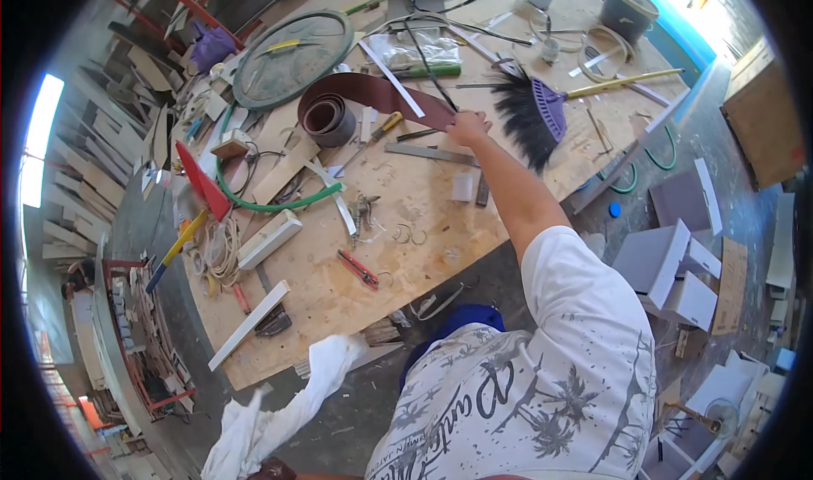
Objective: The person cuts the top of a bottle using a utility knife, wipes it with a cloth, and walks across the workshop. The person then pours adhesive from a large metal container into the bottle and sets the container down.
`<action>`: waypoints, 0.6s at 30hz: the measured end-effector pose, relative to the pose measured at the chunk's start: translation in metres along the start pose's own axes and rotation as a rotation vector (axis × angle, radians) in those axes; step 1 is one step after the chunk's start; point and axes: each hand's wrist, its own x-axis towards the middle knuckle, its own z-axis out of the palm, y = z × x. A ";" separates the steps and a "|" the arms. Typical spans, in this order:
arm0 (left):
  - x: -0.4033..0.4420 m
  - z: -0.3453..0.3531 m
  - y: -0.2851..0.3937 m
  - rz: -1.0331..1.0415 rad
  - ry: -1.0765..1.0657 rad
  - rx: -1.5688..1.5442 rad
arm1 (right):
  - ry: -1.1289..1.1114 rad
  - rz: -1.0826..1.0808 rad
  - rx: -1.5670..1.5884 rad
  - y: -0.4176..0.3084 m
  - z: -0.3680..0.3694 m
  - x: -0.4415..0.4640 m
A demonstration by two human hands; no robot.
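My right hand reaches over the wooden worktable, its fingers closed on the loose end of a brown abrasive strip that looks like sandpaper. The rest of the strip curls leftward into an upright roll. Beside my right hand lie a flat metal bar and a purple broom head with black bristles. Low at the frame's bottom edge, my left hand shows only in part, dark and blurred. A crumpled white cloth hangs from it, off the table's near edge.
A round green-grey lid, a red cutter knife, a green hose, a white block and a yellow-handled screwdriver lie on the table. A grey bucket stands far right. Board pieces lie on the floor at right.
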 end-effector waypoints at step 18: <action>0.015 0.006 0.011 0.046 -0.122 -0.001 | -1.433 -1.552 0.643 -0.109 0.063 -0.436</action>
